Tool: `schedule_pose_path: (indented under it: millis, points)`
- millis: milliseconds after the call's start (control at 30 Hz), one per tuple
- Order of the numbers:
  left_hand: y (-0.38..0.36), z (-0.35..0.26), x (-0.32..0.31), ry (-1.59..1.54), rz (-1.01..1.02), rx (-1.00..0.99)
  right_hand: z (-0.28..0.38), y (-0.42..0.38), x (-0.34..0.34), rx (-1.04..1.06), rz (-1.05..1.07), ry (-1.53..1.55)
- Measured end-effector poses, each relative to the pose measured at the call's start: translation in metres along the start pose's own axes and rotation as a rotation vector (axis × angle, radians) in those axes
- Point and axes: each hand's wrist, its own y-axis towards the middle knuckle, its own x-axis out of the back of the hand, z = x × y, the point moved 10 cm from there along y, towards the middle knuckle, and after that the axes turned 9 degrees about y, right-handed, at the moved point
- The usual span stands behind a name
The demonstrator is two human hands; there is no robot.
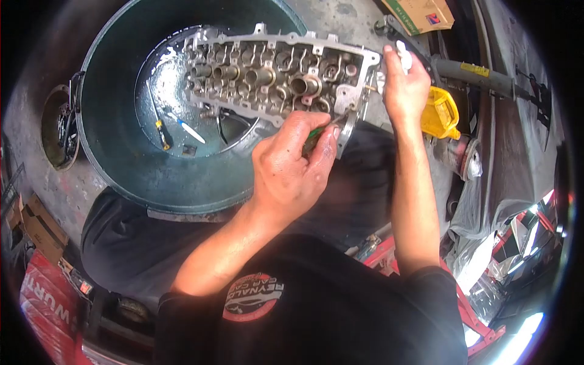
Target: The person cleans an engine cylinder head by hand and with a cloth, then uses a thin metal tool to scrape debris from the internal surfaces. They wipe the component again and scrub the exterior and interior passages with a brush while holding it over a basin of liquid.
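Observation:
A metal cylinder head [258,77] lies tilted across the rim of a dark green round tub [106,137]. Near its right end, my left hand [292,161] is closed in a pinch on a small green object [316,131], mostly hidden by the fingers. My right hand [406,85] is beside the same end, its fingers wrapped round a white object [403,56] whose shape is only partly visible. Whether the right hand also touches the metal is unclear.
Inside the tub lie a yellow-handled tool [162,135], a white-and-blue brush-like item [187,129] and a dark hose [221,129]. A yellow container [442,114] stands right of my right forearm. Cardboard [423,13] is at the top, red metal parts [471,310] lower right.

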Motion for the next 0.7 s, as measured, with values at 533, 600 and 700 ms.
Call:
schedule_pose_path:
  millis: [533, 600, 700]
  points:
    - [-0.009, -0.027, -0.023, 0.308, 0.084, -0.502, 0.001, -0.002, 0.000, -0.012, -0.011, 0.038]
    - [-0.007, -0.033, -0.027, 0.385, 0.116, -0.532, 0.003, -0.002, 0.000, 0.002, -0.013, 0.039]
    - [0.031, -0.010, -0.028, 0.298, 0.139, -0.239, 0.006, -0.002, 0.001, 0.024, -0.021, 0.000]
